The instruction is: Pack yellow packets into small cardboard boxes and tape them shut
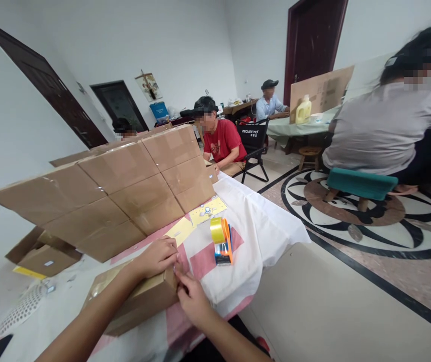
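Touching fingers point(167, 253) at its end: cardboard box point(145, 305)

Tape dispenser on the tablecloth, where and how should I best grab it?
Probably by its orange frame, coming from the right: the frame runs along the right of the yellow tape roll, leaving a narrow edge to pinch.

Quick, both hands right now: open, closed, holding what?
Left hand: on top of the cardboard box, near its end; open or closed cannot be told.
Right hand: curled at that box's end; grip cannot be told.
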`<state>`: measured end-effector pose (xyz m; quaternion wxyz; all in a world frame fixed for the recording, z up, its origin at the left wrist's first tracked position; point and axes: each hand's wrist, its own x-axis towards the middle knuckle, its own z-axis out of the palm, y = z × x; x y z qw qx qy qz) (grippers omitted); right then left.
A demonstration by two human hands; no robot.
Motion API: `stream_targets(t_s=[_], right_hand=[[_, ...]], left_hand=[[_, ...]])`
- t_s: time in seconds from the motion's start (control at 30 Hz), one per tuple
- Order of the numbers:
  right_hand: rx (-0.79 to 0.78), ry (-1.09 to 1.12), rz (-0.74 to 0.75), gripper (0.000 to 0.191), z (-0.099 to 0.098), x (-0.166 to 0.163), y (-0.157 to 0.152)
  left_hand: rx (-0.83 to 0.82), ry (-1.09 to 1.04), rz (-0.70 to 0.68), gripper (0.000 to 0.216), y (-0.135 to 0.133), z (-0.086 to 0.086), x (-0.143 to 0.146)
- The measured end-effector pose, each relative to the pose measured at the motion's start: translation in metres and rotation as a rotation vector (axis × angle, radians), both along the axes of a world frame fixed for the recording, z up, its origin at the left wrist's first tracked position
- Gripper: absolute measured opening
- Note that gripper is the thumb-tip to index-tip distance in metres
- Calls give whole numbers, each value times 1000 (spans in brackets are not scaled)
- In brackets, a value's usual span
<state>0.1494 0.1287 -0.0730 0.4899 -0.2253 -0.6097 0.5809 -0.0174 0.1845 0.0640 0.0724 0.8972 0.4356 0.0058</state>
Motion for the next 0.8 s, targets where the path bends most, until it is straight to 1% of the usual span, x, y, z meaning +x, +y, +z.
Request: stream_targets(t_s=[0.23, 0.43, 0.7, 0.8], right_hand=[[-35, 17, -2, 59, -1, -1, -2], [-22, -1, -14, 64, 2, 0, -3], [-15, -9, -13, 63, 3, 1, -5], [-22, -25, -36, 62, 0, 0, -6]], left_hand=[[13, 3, -7, 59, 1, -4, -4], [33, -10, 23, 55, 0, -8, -6], [35, -25, -24, 59, 1, -8, -7], [23, -22, -19, 59, 2, -8, -7]])
